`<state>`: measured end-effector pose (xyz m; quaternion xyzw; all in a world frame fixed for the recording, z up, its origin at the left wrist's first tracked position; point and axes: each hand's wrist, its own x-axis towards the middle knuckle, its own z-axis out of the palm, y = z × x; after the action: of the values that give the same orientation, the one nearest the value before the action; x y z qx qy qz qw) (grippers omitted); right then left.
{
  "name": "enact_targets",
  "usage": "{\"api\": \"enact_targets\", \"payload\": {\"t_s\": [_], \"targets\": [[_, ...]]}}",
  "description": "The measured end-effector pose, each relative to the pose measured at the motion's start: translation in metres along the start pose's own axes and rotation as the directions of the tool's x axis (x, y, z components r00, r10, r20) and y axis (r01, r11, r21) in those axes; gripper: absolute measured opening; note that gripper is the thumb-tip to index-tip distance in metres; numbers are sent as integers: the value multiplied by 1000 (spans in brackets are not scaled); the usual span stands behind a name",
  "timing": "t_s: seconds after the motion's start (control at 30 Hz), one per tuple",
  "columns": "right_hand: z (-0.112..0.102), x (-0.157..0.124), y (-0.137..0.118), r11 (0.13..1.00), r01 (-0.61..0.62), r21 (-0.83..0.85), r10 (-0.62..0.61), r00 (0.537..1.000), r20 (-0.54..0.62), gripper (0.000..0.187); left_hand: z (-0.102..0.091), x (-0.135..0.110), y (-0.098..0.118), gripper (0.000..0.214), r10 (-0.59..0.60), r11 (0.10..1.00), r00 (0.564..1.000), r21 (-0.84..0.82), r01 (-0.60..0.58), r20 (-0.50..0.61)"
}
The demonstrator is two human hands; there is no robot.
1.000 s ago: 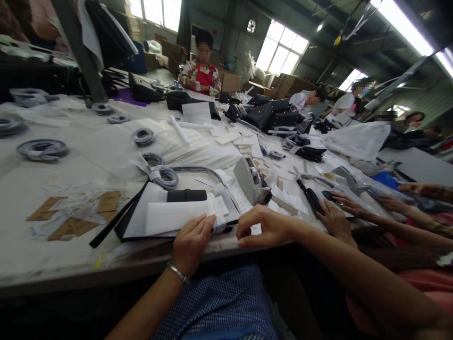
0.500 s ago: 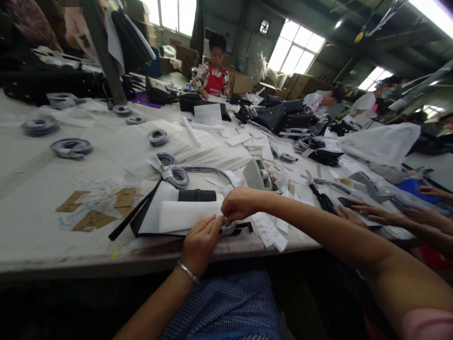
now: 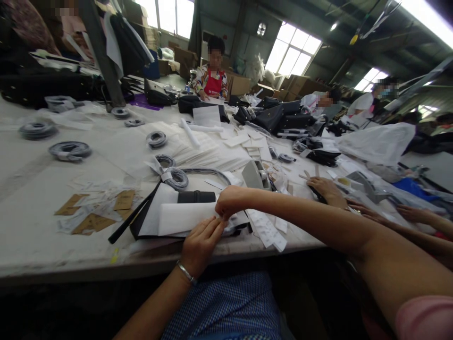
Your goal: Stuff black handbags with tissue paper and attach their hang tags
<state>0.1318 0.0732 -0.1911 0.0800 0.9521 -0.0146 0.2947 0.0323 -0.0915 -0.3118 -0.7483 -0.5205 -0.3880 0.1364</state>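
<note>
A black bag [image 3: 135,230] lies flat on the table in front of me, partly covered by white sheets. On it rests a white foam sheet [image 3: 182,218], with a black rolled or strap-like piece [image 3: 196,196] just behind. My left hand [image 3: 202,240] lies over the foam sheet's near right part, fingers stretched out and close together, its thumb hidden. My right hand [image 3: 229,202] is closed right beside the left fingertips at the foam's right end. What its fingers pinch is hidden. Greyish wrapping shows beneath the hands.
Wrapped grey strap coils [image 3: 175,178] lie behind the bag. Brown cards [image 3: 94,223] and small packets are to the left. A grey dispenser-like object [image 3: 253,174] and white label sheets [image 3: 265,229] sit right. A co-worker's hand [image 3: 327,189] is farther right; black bags [image 3: 272,118] pile up behind.
My right hand has shifted slightly left, closer over my left fingertips. My left hand stays nearly in place. A co-worker's hand at the right has moved toward a black piece.
</note>
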Motion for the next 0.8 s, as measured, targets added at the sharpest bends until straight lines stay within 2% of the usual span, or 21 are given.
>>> {"api": "enact_targets", "payload": {"t_s": [0.23,0.47,0.67,0.8], "targets": [[-2,8,6,998,62,-9,-62,998,11,20,-1,2,1,33,40,999,999,35,-40,-7],[1,15,19,998,61,10,-60,995,-83,39,-2,1,2,27,21,999,998,47,-23,53],[9,25,47,978,39,204,-6,987,-158,41,1,0,3,23,-1,999,999,41,0,38],[16,26,59,914,3,405,76,981,-177,36,2,1,3,23,0,998,1000,69,-2,20]]}}
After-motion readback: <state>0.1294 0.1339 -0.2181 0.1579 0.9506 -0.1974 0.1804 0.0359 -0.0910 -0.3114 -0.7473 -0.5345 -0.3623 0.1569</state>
